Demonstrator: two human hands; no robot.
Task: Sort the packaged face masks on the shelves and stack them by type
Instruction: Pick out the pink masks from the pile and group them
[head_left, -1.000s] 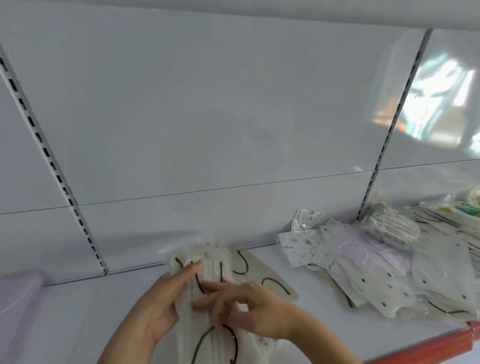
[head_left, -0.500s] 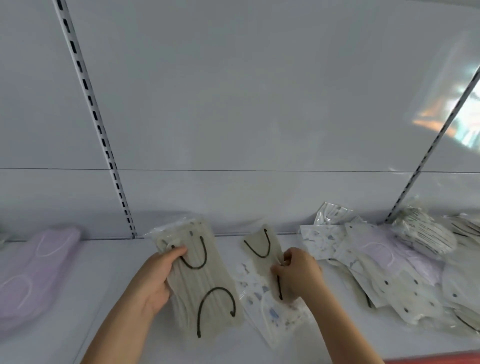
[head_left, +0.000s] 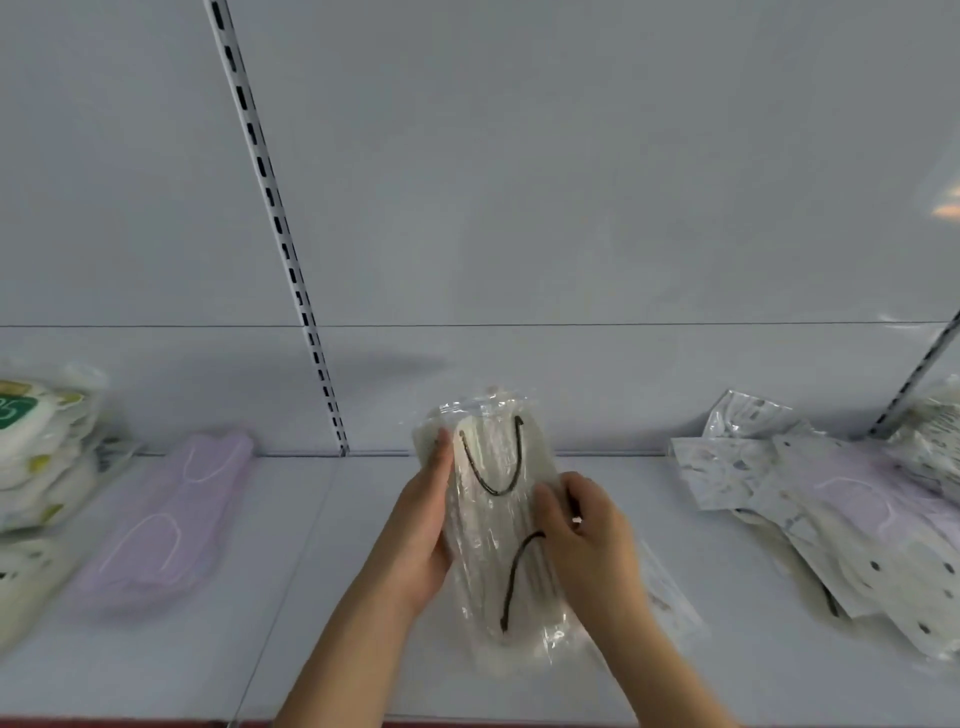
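A stack of clear packets holding cream masks with black ear loops (head_left: 496, 525) is held upright above the middle of the white shelf (head_left: 322, 597). My left hand (head_left: 423, 525) grips its left edge, thumb on the front. My right hand (head_left: 587, 535) grips the right edge, fingers curled over the packets. A patterned mask packet (head_left: 667, 592) lies on the shelf under my right forearm, mostly hidden. A mixed heap of mask packets (head_left: 831, 509), patterned, lilac and dotted, sits at the right.
A lilac mask stack (head_left: 161, 519) lies at the left. Further left stands a pile of white packets with green labels (head_left: 36, 452). A slotted upright (head_left: 280, 234) runs up the back panel. The shelf's red front edge (head_left: 104, 723) shows at the bottom.
My right hand has left the lone cream packet on the shelf and come onto the stack held by my left hand. The view has swung left, bringing in the left piles.
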